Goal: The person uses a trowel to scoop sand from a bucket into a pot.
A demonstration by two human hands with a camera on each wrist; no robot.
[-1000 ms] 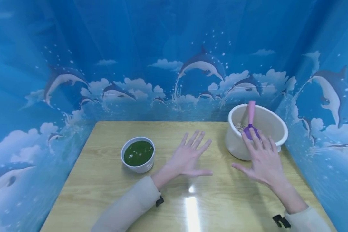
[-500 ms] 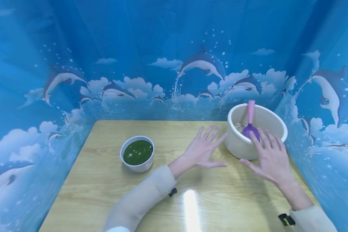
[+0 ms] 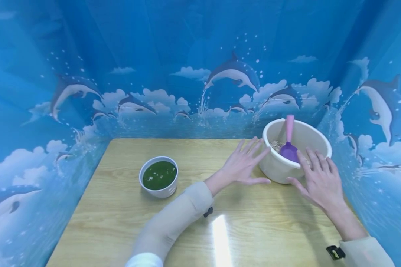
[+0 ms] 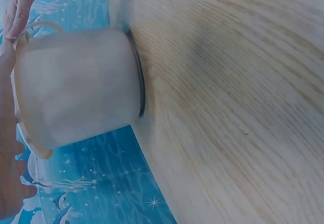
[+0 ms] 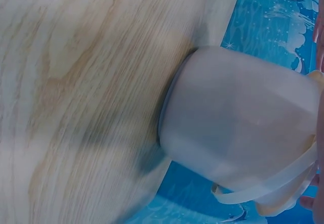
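Note:
A white bucket stands at the table's back right, with dry pale flakes inside. A purple scoop leans in it, its pink handle sticking up past the rim. My left hand, fingers spread and straight, is at the bucket's left side, fingertips right at the rim. My right hand is likewise spread, overlapping the bucket's front right rim in the head view. The left wrist view shows the bucket wall side-on; in the right wrist view the bucket's white carry handle hangs along its side.
A white bowl of dark green liquid with small pale bits sits left of the middle of the wooden table. A blue dolphin-print curtain closes off the back and both sides.
My left hand has moved right and away from me, up to the bucket's left side. My right hand has shifted slightly right along the bucket's front. Bucket, scoop and bowl have stayed put.

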